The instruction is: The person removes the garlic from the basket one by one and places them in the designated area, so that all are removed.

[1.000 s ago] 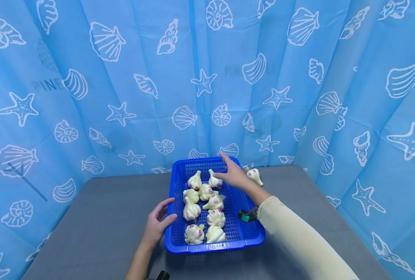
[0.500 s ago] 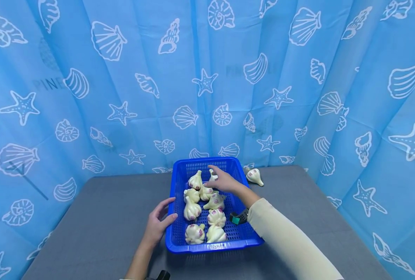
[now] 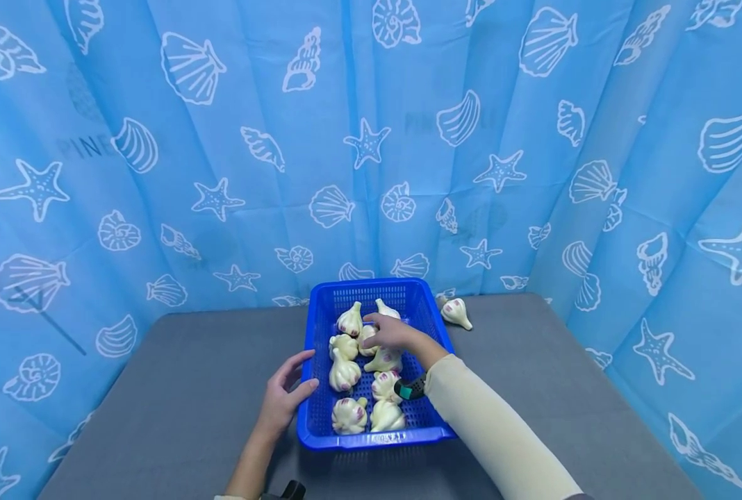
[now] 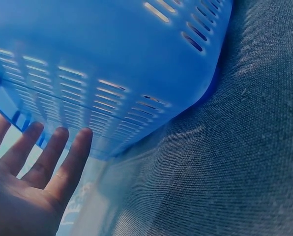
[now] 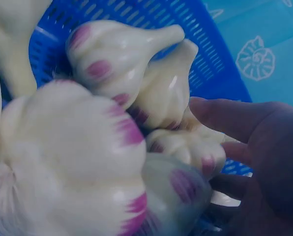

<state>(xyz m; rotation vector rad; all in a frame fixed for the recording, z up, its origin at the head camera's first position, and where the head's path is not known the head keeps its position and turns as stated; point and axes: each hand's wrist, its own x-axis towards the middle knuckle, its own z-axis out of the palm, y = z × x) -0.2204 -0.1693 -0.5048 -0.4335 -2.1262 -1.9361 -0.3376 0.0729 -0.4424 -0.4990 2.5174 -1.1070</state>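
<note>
A blue plastic basket holds several white garlic bulbs with purple marks. At its left rim my left hand rests with thumb and index finger on the edge. In the left wrist view the other fingers lie straight and spread by the basket's outer wall. My right hand is inside the basket, over the middle bulbs. Its thumb and fingers stand apart around a garlic bulb, partly hidden by the hand. The right wrist view shows the thumb close beside the bulbs; contact is unclear.
Outside the basket, by its far right corner, a garlic bulb lies on the grey tabletop, with something pale partly hidden beside it. A blue curtain with white shell prints hangs behind the table and along its sides.
My right hand has moved left and down from the basket's far right side to the middle bulbs, uncovering the far right bulb, which now leans differently. The left hand has stayed on the rim.
</note>
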